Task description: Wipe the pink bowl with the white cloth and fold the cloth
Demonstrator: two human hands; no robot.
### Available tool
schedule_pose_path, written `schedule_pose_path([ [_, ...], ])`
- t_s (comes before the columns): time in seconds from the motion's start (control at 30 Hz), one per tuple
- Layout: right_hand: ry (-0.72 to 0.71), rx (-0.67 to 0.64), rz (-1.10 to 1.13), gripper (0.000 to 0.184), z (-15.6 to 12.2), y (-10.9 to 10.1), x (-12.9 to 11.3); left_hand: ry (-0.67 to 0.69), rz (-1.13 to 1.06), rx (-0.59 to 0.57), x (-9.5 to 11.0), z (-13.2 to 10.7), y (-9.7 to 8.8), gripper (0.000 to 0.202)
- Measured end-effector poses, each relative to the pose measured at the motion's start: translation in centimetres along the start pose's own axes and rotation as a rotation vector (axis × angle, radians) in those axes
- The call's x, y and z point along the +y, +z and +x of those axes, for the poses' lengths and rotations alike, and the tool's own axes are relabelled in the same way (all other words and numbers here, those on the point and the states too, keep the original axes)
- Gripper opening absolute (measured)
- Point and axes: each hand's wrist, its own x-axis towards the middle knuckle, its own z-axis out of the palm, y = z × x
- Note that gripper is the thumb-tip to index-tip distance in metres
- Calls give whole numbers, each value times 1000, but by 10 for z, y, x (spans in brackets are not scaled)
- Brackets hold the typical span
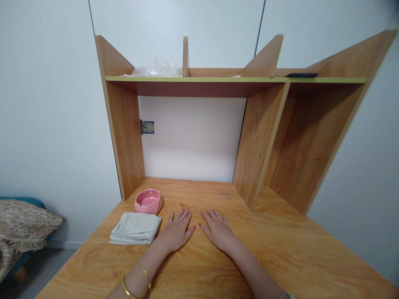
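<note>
Both hands rest palm down on the wooden desk (199, 265), holding nothing. My left hand (177, 230) lies with its fingers spread, just right of a folded pale grey cloth (136, 228). Behind that cloth stands a pink angular ashtray (149, 202) with notches in its rim. My right hand (218, 230) lies flat too, fingers apart, a short gap away from the left one. Gold bracelets (127, 287) circle the left wrist.
A wooden shelf unit (199, 80) rises at the desk's back. Clear plastic bags (158, 68) and a flat black object (301, 75) lie on its upper shelf. A wall socket box (148, 127) shows behind. Patterned fabric (25, 226) is draped at far left.
</note>
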Motion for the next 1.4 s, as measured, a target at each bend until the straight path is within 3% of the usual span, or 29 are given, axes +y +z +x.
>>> schedule_pose_path([
  [0.83, 0, 10, 1, 57, -1, 0, -1, -3, -9, 2, 1, -1, -1, 59],
  [0.97, 6, 6, 5, 57, -1, 0, -1, 11, -36, 45, -1, 1, 2, 57],
  [1.07, 11, 11, 12, 56, -1, 0, -1, 50, -49, 181, -6, 6, 3, 53],
  [1.2, 3, 26, 25, 57, -2, 1, -1, 41, -23, 548, -16, 12, -10, 51],
  [1.27, 4, 32, 27, 56, -2, 1, -1, -65, -7, 735, -25, 12, -22, 50],
  [1.4, 4, 35, 29, 55, -3, 0, -1, -437, -58, 990, -50, 7, -49, 50],
])
